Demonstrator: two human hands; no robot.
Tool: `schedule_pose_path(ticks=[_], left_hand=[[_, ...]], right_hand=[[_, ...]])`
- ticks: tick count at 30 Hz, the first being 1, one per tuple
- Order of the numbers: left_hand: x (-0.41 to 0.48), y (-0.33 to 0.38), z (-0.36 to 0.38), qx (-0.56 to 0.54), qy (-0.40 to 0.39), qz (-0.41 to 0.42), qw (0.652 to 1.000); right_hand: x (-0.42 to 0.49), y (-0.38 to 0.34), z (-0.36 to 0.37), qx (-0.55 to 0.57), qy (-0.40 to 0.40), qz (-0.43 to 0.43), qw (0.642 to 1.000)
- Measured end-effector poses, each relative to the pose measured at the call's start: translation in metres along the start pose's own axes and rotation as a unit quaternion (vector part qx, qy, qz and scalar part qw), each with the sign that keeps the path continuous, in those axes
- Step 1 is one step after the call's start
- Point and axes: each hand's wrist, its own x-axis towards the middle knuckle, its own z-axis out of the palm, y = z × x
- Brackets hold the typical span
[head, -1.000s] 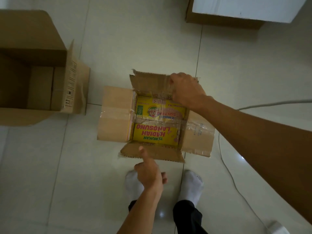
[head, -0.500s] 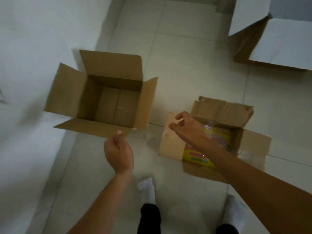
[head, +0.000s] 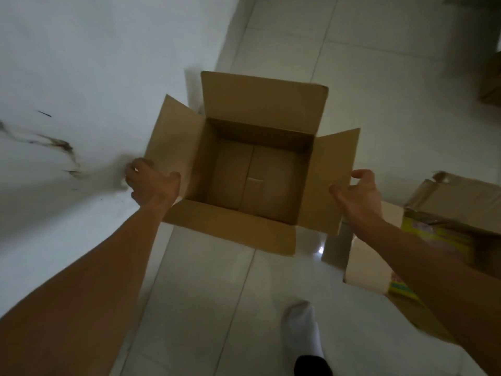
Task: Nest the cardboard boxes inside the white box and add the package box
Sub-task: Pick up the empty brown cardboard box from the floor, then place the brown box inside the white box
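A large empty cardboard box (head: 273,104) stands on the tiled floor in the middle, all flaps folded outward. My left hand (head: 151,183) grips its left flap, thumb on the inner face and fingers behind. My right hand (head: 357,196) hovers at the edge of the right flap with its fingers spread, holding nothing. At the right edge sits a smaller taped cardboard box (head: 444,196), open, with a yellow printed package box (head: 433,234) inside; my right forearm covers part of it. The white box is out of view.
A white wall (head: 81,77) with dark scuff marks rises close on the left, right beside the large box. My foot in a white sock (head: 301,329) is on the tiles below. A dark box corner (head: 492,88) shows at the upper right.
The view swung left from the small box to the large one. My left hand went from the near flap to the left flap; my right hand left the small box for the right flap.
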Motion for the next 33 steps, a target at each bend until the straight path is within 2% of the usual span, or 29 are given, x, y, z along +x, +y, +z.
schedule_pose_path(ticks=[4,9,12,15,17,19,26,33], left_hand=[[0.011,-0.016,0.012,0.024,0.015,0.063,0.998],[0.018,-0.014,0.023,-0.032,0.053,0.032,0.998],[0.022,-0.013,0.025,-0.033,0.006,0.035,0.999],[0.023,-0.016,0.025,-0.037,-0.081,0.131,0.987],[0.020,-0.016,0.019,-0.018,-0.092,0.172,0.981],[0.017,-0.015,0.011,-0.026,-0.067,0.184,0.980],[-0.024,0.008,-0.045,-0.071,0.000,0.231,0.970],[-0.114,0.060,-0.129,-0.091,0.042,0.263,0.960]], right_hand=[[0.006,0.004,0.011,-0.010,0.038,0.002,0.999],[0.009,0.006,0.014,0.015,0.035,0.017,0.999],[0.010,0.001,0.016,0.037,-0.034,0.043,0.998],[0.008,-0.006,0.020,0.027,-0.107,0.064,0.992],[0.007,-0.010,0.018,0.033,-0.095,0.056,0.993],[0.002,-0.014,0.010,0.050,-0.063,0.049,0.996],[-0.034,-0.031,-0.043,0.072,-0.026,-0.001,0.997],[-0.081,-0.035,-0.167,0.075,-0.015,-0.077,0.994]])
